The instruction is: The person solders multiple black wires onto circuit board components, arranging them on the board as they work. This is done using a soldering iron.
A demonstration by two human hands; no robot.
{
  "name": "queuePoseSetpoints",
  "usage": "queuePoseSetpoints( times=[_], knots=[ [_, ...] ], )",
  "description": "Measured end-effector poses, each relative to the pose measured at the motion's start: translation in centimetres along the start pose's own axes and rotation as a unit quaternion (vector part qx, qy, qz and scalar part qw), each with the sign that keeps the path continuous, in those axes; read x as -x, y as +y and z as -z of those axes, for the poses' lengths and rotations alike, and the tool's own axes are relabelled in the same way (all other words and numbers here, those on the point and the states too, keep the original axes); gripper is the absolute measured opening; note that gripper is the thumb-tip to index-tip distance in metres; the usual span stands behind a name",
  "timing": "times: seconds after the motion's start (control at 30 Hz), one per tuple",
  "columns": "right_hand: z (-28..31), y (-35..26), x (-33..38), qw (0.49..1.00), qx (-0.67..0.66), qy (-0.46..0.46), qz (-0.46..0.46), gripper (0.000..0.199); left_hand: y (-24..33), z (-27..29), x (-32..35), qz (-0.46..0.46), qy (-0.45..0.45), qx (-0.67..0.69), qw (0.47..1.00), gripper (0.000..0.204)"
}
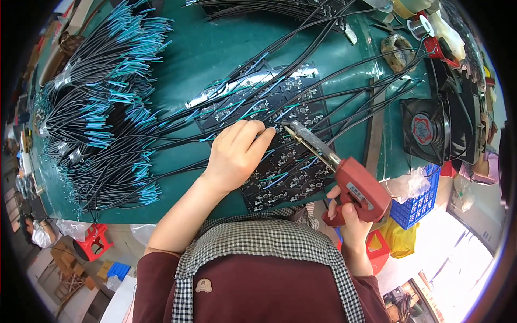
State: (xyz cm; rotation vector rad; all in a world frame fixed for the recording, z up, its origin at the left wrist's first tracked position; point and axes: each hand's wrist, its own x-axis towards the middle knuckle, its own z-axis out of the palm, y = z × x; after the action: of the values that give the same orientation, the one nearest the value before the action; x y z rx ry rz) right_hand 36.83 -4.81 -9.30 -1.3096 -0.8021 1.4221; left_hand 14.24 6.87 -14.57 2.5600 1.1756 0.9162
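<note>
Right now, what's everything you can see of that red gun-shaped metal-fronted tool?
The red gun-shaped tool has a smooth, plastic-looking body with a small label. A grey metal bar and thinner brass-coloured rod run from its front. The bare right hand grips its handle. It slants forward and leftward over black circuit boards, its tip near the bare left hand; whether the tip touches anything is unclear.

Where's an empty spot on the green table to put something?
Bare green table shows between the blue-tipped wires and the circuit boards, beyond the crossing cables. It's crowded over the boards: cables, the left hand, and the tip of the red tool in the right hand.
</note>
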Motion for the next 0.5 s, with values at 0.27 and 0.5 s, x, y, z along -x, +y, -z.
queuePoseSetpoints(
  times=[0.27,0.5],
  knots=[
    [-0.43,-0.12,-0.23,1.0,0.002,0.01,-0.02,0.041,-0.05,-0.19,-0.29,-0.01,0.028,0.032,0.999,0.027],
    [-0.38,0.22,-0.22,0.999,0.0,0.017,-0.028,0.038,0.06,-0.29,0.13,0.002,0.002,0.001,1.0,0.025]
  ],
)
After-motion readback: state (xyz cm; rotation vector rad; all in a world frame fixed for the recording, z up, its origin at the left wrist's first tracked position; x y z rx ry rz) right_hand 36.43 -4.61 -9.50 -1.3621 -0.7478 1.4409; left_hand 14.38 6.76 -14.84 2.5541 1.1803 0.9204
